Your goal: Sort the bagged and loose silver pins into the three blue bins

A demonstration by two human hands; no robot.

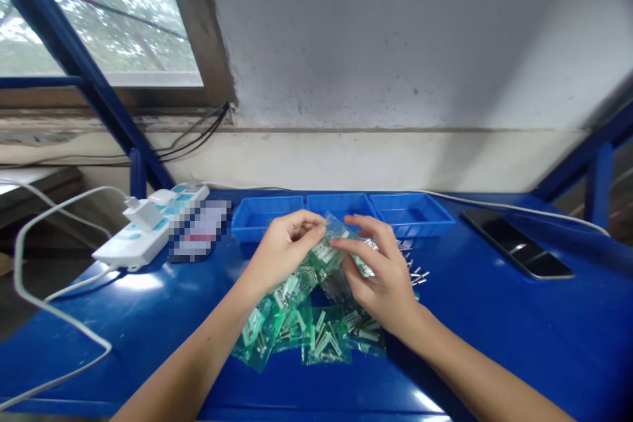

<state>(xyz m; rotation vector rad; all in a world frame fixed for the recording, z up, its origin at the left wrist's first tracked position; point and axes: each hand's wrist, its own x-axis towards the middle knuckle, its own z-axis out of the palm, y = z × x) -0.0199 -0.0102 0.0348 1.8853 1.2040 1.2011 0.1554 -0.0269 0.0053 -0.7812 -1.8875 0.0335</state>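
My left hand (291, 241) is closed, thumb and forefinger pinching the top edge of a small clear plastic bag (324, 252) with pale pieces inside. On the bag's other side, my right hand (380, 270) has its fingers curved and apart; a fingertip is at the bag, and I cannot tell whether it presses on it. Beneath both hands lies a pile of green-tinted plastic bags (326, 339) holding white wall plugs and metal screws. Loose metal screws (419, 275) lie just right of my right hand, which partly hides them.
Three blue bins (413, 211) stand in a row behind my hands. A white power strip (133, 247) with a plugged-in charger and a blurred-out phone (200, 232) are at left. A black phone (519, 244) lies at right on the blue table (475, 336). White cables run along both sides.
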